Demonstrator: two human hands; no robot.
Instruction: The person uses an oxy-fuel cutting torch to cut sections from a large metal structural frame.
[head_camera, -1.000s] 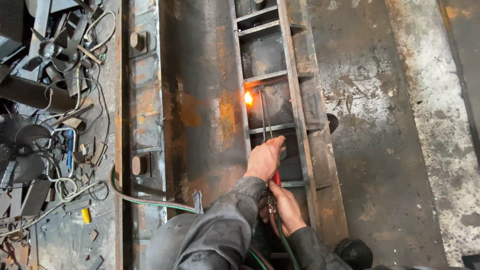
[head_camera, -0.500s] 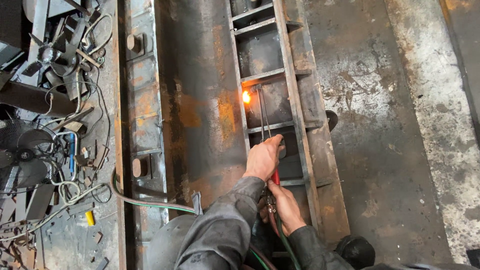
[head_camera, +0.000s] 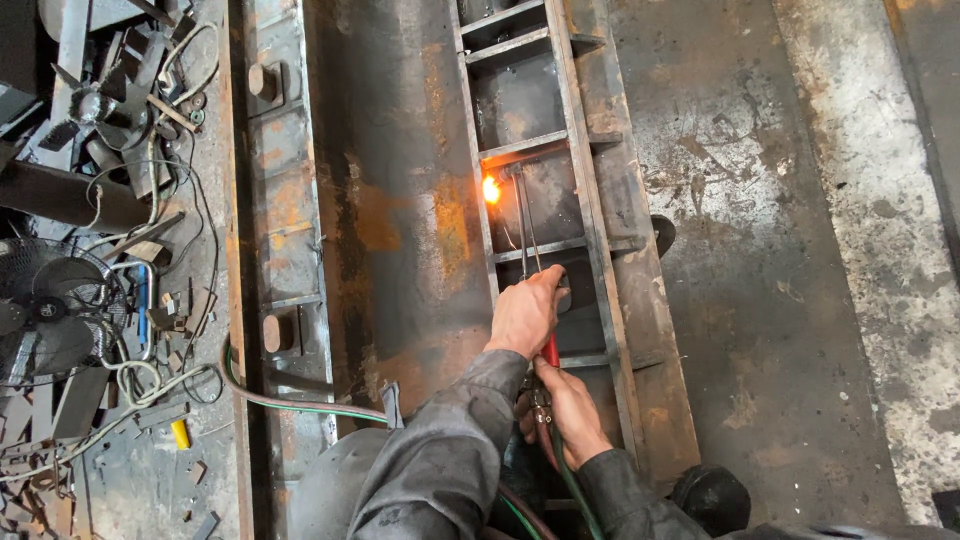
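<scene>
My left hand (head_camera: 525, 312) grips the front of a cutting torch (head_camera: 528, 225), whose thin tubes run away from me. My right hand (head_camera: 570, 410) holds the torch's rear handle, where red and green hoses (head_camera: 565, 470) join it. The torch tip burns with a bright orange flame (head_camera: 491, 189) against the left rail of a rusty steel frame with cross bars (head_camera: 530, 145). Both sleeves are grey.
A wide rusty steel plate (head_camera: 400, 220) lies left of the frame. A hose (head_camera: 290, 402) curves across it. A pile of scrap metal, cables and a black fan (head_camera: 45, 310) sits at far left. Stained concrete floor (head_camera: 780, 280) lies to the right. A dark shoe (head_camera: 712, 495) shows below.
The view has shifted slightly; hands and torch stay in the same place on the frame, and the flame keeps burning at the same spot.
</scene>
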